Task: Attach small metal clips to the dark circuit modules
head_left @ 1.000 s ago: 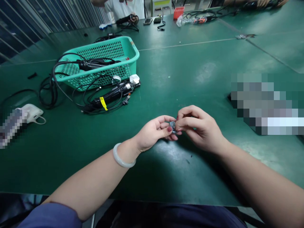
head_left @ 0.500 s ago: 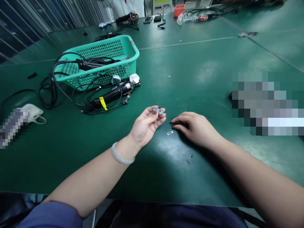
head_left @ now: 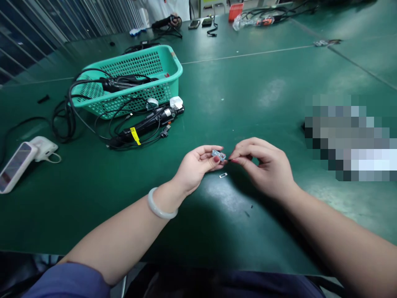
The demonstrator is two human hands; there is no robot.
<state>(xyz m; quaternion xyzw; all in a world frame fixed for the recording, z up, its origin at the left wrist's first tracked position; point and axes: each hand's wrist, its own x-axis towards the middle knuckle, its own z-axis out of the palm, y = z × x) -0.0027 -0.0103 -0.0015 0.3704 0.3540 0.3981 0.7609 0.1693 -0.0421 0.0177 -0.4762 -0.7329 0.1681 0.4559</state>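
Note:
Between the thumb and fingers of my left hand (head_left: 197, 167) is a small pale blue-grey part (head_left: 218, 155), block-shaped, its exact kind too small to tell. My right hand (head_left: 266, 163) is just to the right, thumb and index finger pinched on a tiny black piece (head_left: 229, 160) that points at the blue-grey part. Whether the two pieces touch I cannot tell. On the table below the fingers lies a small white rectangular frame (head_left: 223, 175). Nearer to me are two tiny dark bits (head_left: 247, 214).
A turquoise basket (head_left: 177, 70) with black cabled devices stands back left on the green table (head_left: 198, 240). Before it lies a black device with a yellow tag (head_left: 135, 135). A white-cased phone (head_left: 17, 165) is far left; a blurred-out object (head_left: 350, 140) lies right.
My right hand has risen from the table with the tiny black piece in its pinch. My left hand has shifted right and slightly nearer, bringing the blue-grey part close to it.

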